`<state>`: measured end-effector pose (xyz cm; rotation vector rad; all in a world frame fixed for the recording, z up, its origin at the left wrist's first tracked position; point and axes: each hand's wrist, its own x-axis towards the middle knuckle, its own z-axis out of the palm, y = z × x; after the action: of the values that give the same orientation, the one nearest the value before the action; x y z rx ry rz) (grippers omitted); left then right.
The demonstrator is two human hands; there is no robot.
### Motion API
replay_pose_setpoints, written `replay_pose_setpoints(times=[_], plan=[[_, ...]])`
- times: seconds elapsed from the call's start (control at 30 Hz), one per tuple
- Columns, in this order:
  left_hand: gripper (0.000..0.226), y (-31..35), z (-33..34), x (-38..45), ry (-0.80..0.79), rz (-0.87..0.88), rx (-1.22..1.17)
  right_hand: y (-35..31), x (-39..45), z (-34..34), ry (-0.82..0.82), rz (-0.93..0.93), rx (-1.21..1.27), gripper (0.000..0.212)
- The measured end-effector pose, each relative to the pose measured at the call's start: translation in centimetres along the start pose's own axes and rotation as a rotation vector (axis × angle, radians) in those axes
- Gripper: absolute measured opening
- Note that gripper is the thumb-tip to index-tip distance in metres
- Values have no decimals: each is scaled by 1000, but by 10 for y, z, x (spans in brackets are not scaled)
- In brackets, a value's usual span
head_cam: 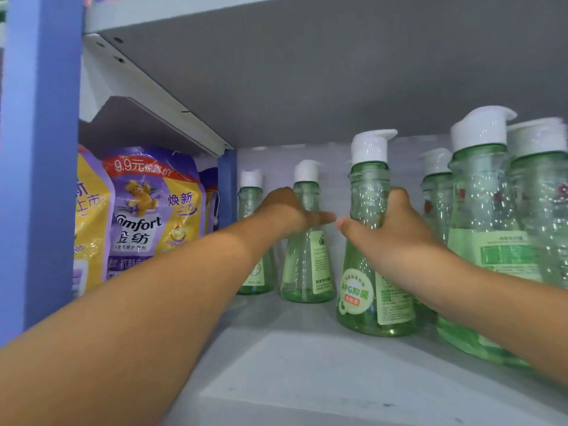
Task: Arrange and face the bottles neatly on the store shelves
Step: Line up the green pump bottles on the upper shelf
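Right hand (388, 232) grips a green pump bottle (373, 256), label "APG抑菌", upright mid-shelf (307, 364). Left hand (287, 212) wraps a second bottle (307, 259) further back; its label is too small to read. More bottles crowd the right edge. Purple "Comfort" pouches (153, 216), tagged "9.9元", sit left beyond a blue divider (226, 186). Shelf front bare.
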<state>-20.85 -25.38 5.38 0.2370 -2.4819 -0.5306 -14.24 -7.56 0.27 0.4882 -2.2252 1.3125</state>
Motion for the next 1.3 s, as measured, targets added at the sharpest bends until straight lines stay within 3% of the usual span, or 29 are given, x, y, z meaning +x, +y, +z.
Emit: replay_pose_setpoints(times=[0.1,0.33,0.5,0.7,0.77,0.83,0.9,0.97,1.03,1.07,1.13,1.17,1.23,1.3], plan=[[55,-7,-7,10,-51,24,-89,0,1,-1,-11,1,0,47],[59,-36,-11,32,-171,14,-284,1,3,0,-3,-7,0,48],[44,-36,-4,34,-187,25,-352,2,4,1,-1,-9,-18,48],[52,-35,-1,28,-192,5,-252,1,4,-2,-30,9,30,45],[56,-28,-8,11,-114,12,-163,-2,4,-4,-60,38,104,45],[49,-18,-24,-15,52,6,-163,-4,2,-6,-106,74,178,48],[48,-13,-42,-37,112,47,-415,-5,3,-3,-162,79,245,55],[50,-8,-57,-72,-55,62,-743,-10,9,7,-304,81,334,76],[53,-8,-58,-97,-191,88,-731,-16,17,17,-498,118,425,87],[52,-10,-56,-108,-178,106,-662,-21,19,18,-566,111,389,83],[45,-13,-55,-118,-25,118,-579,-34,25,11,-499,33,193,68],[42,-17,-58,-119,13,103,-574,-39,31,6,-373,0,89,62],[38,-24,-67,-117,-2,46,-597,-43,53,-7,-119,-5,27,47],[42,-30,-75,-114,-32,-7,-595,-46,68,-15,-45,40,-34,45]])
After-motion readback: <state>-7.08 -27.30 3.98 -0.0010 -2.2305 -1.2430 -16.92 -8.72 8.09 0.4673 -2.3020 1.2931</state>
